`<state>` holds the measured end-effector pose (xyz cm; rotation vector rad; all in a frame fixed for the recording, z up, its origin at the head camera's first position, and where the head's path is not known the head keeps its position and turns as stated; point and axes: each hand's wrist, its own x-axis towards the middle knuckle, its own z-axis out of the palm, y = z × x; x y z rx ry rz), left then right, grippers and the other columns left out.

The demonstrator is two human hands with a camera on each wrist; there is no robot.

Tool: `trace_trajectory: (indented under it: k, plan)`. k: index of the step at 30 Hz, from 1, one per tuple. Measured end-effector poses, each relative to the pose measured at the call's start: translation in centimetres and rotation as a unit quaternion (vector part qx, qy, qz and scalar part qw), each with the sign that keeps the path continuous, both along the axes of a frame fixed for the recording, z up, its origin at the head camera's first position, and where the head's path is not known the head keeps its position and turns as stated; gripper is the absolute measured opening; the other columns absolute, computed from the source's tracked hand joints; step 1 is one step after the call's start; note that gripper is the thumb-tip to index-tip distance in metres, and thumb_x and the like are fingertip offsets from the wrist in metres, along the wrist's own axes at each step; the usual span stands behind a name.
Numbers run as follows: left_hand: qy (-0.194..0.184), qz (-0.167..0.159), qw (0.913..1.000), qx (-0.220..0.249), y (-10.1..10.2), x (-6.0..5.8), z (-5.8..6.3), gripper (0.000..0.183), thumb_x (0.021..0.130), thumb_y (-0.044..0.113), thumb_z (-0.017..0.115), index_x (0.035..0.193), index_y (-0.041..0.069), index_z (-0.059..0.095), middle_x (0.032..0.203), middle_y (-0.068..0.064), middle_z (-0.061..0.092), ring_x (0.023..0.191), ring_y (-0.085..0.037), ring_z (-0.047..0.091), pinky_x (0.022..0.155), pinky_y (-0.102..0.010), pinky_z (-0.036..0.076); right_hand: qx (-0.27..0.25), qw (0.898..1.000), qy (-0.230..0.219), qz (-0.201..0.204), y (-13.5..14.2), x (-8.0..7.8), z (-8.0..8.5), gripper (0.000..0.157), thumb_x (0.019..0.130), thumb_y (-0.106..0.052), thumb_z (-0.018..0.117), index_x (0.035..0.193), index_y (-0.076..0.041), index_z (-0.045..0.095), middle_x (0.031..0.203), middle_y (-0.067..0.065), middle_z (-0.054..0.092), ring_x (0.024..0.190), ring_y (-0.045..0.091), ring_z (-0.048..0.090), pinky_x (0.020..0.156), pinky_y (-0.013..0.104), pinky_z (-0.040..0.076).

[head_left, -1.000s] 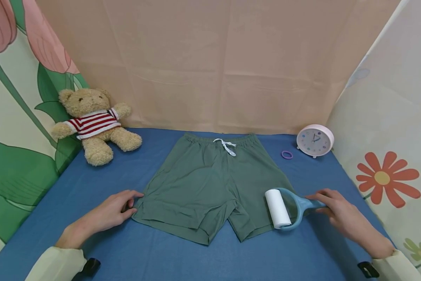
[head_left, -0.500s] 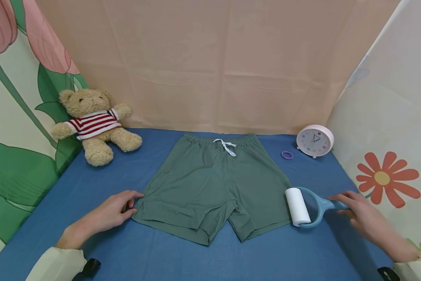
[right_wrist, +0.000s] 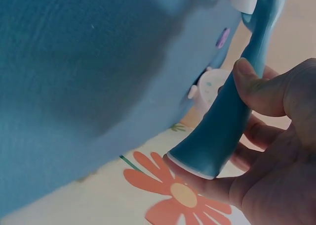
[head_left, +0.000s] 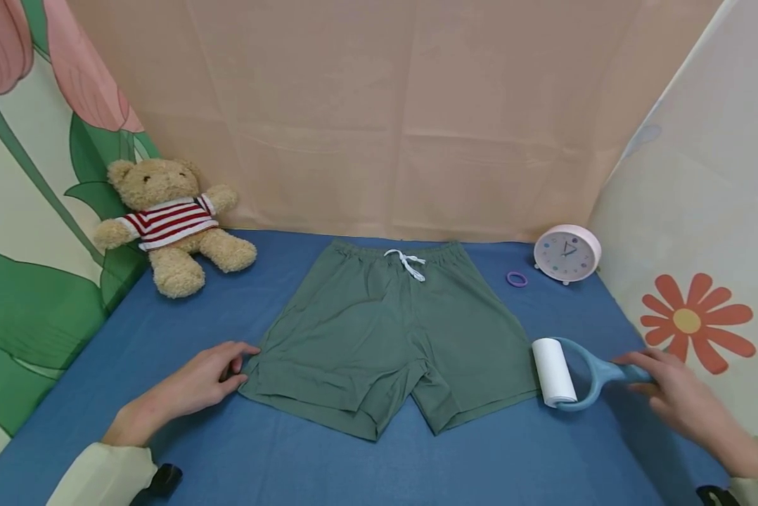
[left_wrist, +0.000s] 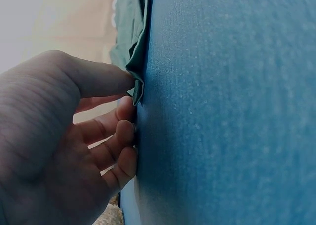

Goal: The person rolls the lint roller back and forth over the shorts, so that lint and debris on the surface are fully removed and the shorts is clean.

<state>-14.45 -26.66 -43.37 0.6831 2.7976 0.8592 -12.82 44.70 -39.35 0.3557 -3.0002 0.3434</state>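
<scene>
Green shorts (head_left: 392, 330) with a white drawstring lie flat on the blue cloth, waistband toward the back. My left hand (head_left: 195, 383) holds the corner of the left leg's hem; in the left wrist view, thumb and fingers (left_wrist: 106, 131) meet at the folded green edge. A lint roller (head_left: 597, 376) with a blue handle and white roll is in my right hand (head_left: 676, 393). Its roll is at the outer edge of the right leg; whether it touches the fabric I cannot tell. In the right wrist view my thumb and fingers grip the handle (right_wrist: 222, 121).
A teddy bear (head_left: 170, 225) in a striped shirt sits at the back left. At the back right stand a pink clock (head_left: 567, 254) and, beside it, a purple ring (head_left: 516, 279). Patterned walls border the blue cloth (head_left: 328, 464) on both sides.
My right hand has moved right with the lint roller, taking the roll from over the right leg to its outer edge. My left hand and the shorts have stayed in place.
</scene>
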Motion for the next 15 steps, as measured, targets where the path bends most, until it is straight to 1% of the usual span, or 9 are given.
trace_trajectory:
  k: [5, 9, 12, 15]
  plan:
    - [0.003, -0.003, 1.0, 0.001, 0.0, -0.1, 0.0, 0.037, 0.096, 0.005, 0.068, 0.131, 0.001, 0.059, 0.085, 0.005, 0.047, 0.063, -0.004, 0.041, 0.059, -0.027, 0.038, 0.017, 1.0, 0.016, 0.003, 0.6, 0.0, 0.7, 0.042, 0.068, 0.014, 0.084, 0.106, 0.002, 0.071, 0.094, 0.019, 0.062, 0.08, 0.034, 0.058, 0.063, 0.057, 0.056]
    - [0.003, -0.006, 1.0, 0.002, 0.0, -0.1, 0.1, 0.036, 0.096, 0.005, 0.068, 0.131, 0.001, 0.06, 0.085, 0.005, 0.047, 0.063, -0.004, 0.041, 0.06, -0.027, 0.038, 0.029, 0.999, 0.039, 0.011, 0.6, -0.1, 1.8, 0.043, 0.066, 0.015, 0.084, 0.105, 0.003, 0.072, 0.095, 0.022, 0.06, 0.081, 0.038, 0.056, 0.064, 0.06, 0.055]
    - [0.004, -0.005, 1.0, 0.003, 0.0, -0.1, 0.2, 0.036, 0.095, 0.005, 0.068, 0.13, 0.001, 0.06, 0.085, 0.005, 0.047, 0.063, -0.004, 0.041, 0.06, -0.027, 0.038, 0.028, 0.997, 0.061, 0.025, -0.3, -0.3, 3.0, 0.045, 0.064, 0.015, 0.085, 0.106, 0.003, 0.071, 0.099, 0.024, 0.06, 0.082, 0.038, 0.056, 0.064, 0.061, 0.054]
    - [0.002, -0.005, 1.0, 0.003, 0.0, -0.1, 0.2, 0.036, 0.096, 0.005, 0.068, 0.13, 0.001, 0.06, 0.085, 0.005, 0.047, 0.063, -0.004, 0.041, 0.06, -0.027, 0.038, 0.015, 0.997, 0.069, 0.038, -2.2, -0.7, 4.5, 0.046, 0.065, 0.014, 0.086, 0.107, 0.002, 0.071, 0.099, 0.021, 0.061, 0.079, 0.034, 0.057, 0.061, 0.058, 0.056]
